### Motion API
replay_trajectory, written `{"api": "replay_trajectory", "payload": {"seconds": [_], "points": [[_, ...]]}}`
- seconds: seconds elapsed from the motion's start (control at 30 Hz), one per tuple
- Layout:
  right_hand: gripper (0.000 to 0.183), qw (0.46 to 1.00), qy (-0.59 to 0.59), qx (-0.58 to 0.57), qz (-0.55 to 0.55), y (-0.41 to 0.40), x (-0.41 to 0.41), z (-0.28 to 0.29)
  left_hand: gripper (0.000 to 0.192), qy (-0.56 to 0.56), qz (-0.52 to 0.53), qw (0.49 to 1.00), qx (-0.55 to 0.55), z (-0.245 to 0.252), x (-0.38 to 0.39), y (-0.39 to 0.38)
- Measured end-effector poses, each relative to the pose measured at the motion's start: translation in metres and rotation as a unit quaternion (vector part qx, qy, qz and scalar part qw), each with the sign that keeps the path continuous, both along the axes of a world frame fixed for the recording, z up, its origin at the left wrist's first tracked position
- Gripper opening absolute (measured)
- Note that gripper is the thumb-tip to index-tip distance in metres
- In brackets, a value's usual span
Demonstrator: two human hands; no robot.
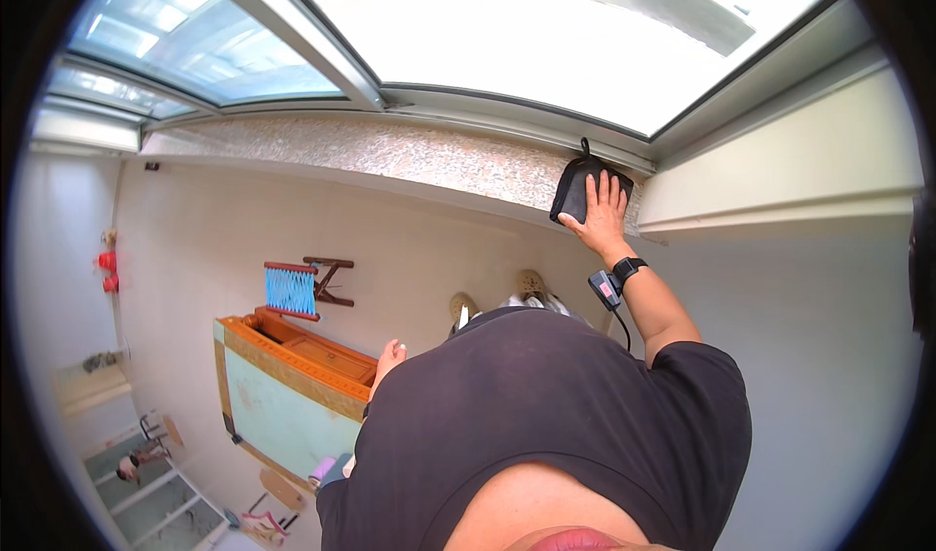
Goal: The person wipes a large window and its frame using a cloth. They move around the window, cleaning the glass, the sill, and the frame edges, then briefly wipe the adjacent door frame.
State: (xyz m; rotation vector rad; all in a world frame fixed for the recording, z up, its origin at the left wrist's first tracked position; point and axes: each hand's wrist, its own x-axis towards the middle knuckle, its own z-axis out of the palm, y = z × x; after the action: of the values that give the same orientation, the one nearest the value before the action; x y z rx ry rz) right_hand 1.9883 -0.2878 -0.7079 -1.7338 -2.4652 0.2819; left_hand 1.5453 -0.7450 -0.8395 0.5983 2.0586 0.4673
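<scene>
My right hand [604, 213] lies flat with its fingers spread on a folded black cloth [572, 192], pressing it against the speckled stone windowsill [439, 152] at its right end. A small loop sticks out of the cloth towards the metal window frame [512, 112]. Around my right wrist is a black strap with a small device and a cable. My left hand [393, 353] hangs low beside my body, partly hidden by my dark shirt. Its thumb and fingers show, but whether they are apart or closed is unclear.
Below the sill, a folding stool with blue cord [290, 289] stands on the pale floor. A wooden cabinet with a pale green top [285, 405] is close on my left. The wall [775, 192] meets the sill at right. Shelving [153, 507] stands at the far lower left.
</scene>
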Motion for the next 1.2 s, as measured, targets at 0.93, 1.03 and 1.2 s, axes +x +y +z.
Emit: {"api": "replay_trajectory", "payload": {"seconds": [0.93,1.03,1.2], "points": [[0.099,0.996,0.007,0.011,0.087,-0.006,0.056,0.002,0.056,0.002,0.065,0.997,-0.049,0.034,0.062,0.004],[0.103,0.996,-0.011,0.019,0.086,-0.006,0.059,-0.006,0.056,0.004,0.1,0.993,-0.059,0.037,0.074,-0.016],[0.106,0.991,-0.035,0.003,0.132,0.011,0.033,-0.004,0.056,-0.004,0.164,0.983,-0.081,0.034,0.098,-0.063]]}}
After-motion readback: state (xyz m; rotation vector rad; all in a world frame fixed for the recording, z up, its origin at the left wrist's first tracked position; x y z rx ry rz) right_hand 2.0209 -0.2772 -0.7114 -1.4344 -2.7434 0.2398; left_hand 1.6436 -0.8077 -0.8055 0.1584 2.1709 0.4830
